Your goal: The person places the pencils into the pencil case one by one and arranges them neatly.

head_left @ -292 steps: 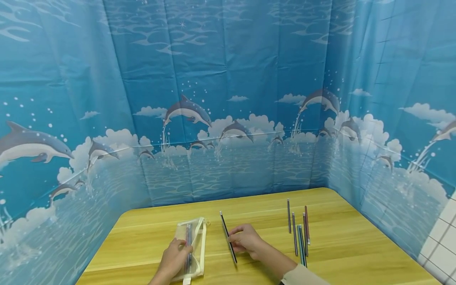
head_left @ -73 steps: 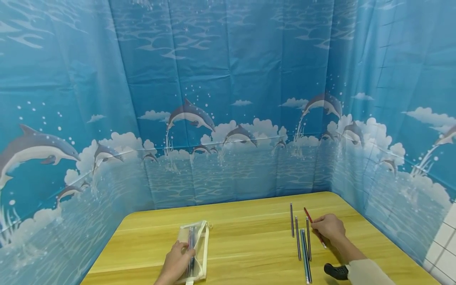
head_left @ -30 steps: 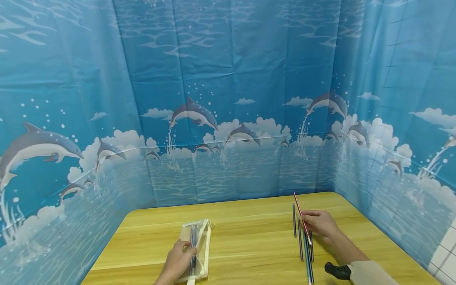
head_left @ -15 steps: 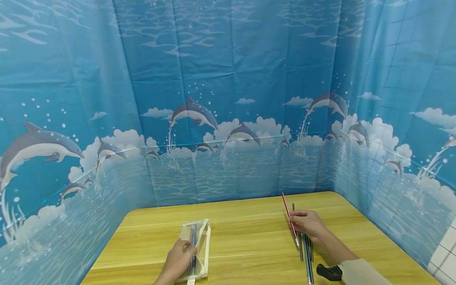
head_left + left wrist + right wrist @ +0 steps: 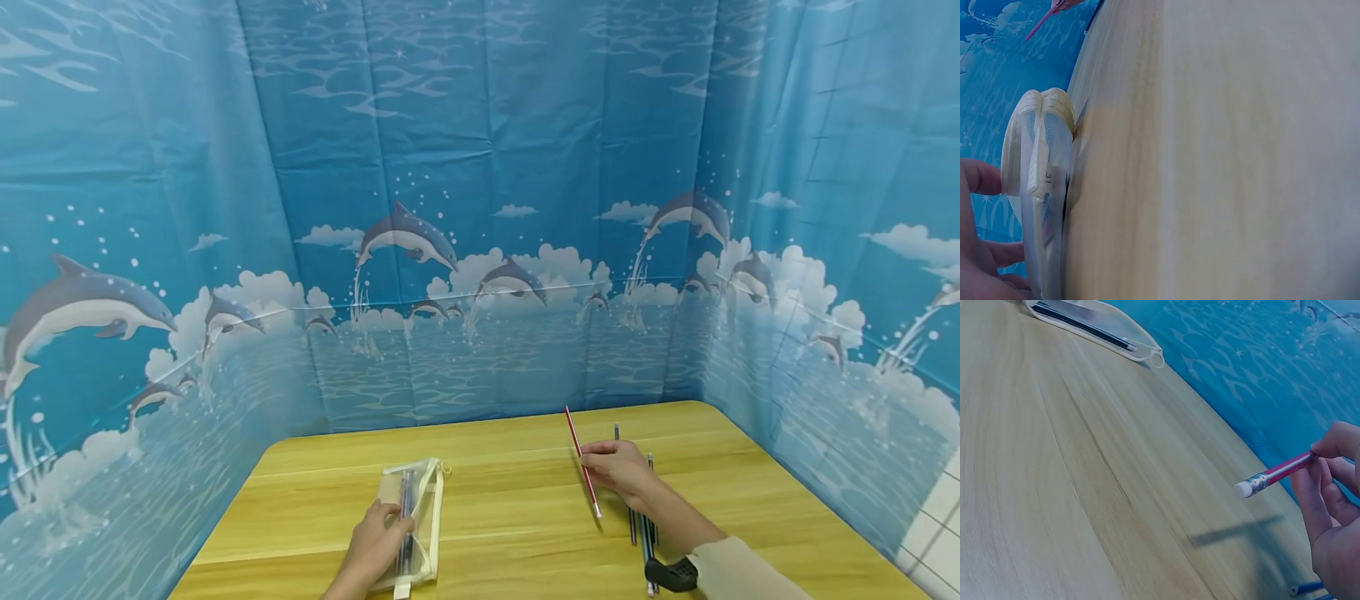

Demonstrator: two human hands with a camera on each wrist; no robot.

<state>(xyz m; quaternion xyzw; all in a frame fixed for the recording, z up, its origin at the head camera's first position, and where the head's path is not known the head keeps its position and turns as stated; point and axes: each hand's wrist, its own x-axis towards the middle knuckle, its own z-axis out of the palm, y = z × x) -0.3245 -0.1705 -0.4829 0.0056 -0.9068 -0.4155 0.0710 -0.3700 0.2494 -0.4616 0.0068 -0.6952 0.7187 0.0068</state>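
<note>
Fingers pinch a red pencil mid-air.

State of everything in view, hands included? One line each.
Red pencil: held, raised off table
Pouch: mouth open, lying on table
Inside pencils: lengthwise in pouch
Loose pencils: lying on table, partly hidden
Left hand: holding pouch
Right hand: pinching red pencil
Backdrop: hanging, creased
</note>
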